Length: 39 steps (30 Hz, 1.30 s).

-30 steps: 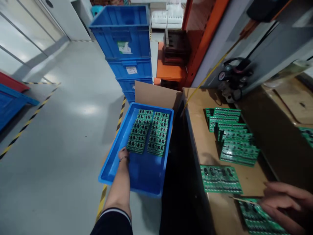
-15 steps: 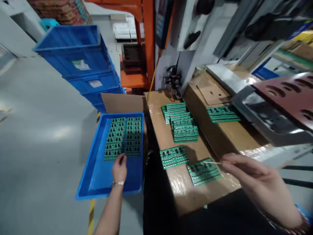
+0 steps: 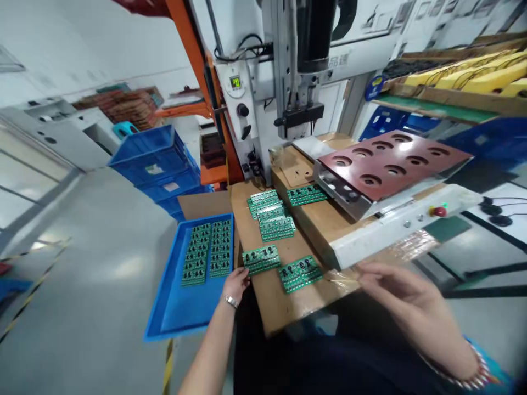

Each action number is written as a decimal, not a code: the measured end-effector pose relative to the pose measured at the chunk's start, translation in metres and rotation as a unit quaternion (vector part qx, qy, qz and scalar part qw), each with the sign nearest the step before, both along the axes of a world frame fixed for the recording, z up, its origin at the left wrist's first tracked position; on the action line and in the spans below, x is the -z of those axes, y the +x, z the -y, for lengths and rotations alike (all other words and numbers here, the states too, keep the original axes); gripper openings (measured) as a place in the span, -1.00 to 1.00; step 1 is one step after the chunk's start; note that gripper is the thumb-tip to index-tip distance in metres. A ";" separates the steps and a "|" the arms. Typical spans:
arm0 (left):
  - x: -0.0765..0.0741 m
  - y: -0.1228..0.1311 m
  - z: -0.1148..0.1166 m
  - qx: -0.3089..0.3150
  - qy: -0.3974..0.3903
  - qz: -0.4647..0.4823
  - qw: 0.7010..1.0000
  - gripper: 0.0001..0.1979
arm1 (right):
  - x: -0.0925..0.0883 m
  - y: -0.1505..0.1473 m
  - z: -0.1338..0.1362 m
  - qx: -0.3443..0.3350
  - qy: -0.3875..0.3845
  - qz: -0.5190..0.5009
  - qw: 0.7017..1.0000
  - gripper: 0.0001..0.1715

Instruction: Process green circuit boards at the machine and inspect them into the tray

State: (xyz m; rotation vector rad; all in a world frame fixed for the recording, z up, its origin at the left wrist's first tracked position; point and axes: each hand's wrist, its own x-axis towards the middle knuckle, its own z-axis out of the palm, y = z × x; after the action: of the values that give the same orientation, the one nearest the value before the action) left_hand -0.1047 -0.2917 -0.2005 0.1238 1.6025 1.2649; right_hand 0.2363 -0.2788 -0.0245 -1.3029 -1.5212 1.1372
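Pinching a thin wooden stick (image 3: 343, 281), the right hand (image 3: 401, 299) hangs past the bench's front edge, the stick's tip just beside a green circuit board (image 3: 300, 274). The left hand (image 3: 236, 284), loosely curled and empty, rests at the bench's left edge, just below a second green circuit board (image 3: 261, 259). That edge of the cardboard-topped bench (image 3: 263, 307) nearly meets the rim of a blue tray (image 3: 185, 312) holding two columns of boards (image 3: 208, 252). A stack of boards (image 3: 272, 219) sits farther back.
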 end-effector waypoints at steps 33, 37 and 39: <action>-0.191 0.167 0.135 0.091 0.222 0.056 0.969 -0.82 | -0.042 0.000 0.067 -0.192 0.400 0.090 0.892 -0.71; -0.191 0.166 0.136 0.106 0.228 0.059 0.966 -0.83 | -0.044 -0.003 0.065 -0.182 0.399 0.093 0.894 -0.75; -0.190 0.165 0.137 0.112 0.231 0.061 0.965 -0.85 | -0.044 -0.004 0.064 -0.182 0.407 0.094 0.890 -0.75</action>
State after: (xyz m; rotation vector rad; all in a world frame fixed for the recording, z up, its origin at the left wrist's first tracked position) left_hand 0.0603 -0.4287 -0.0105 0.4957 1.1303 1.4148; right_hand 0.2325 -0.3427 0.0194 -0.5638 -2.1242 0.4522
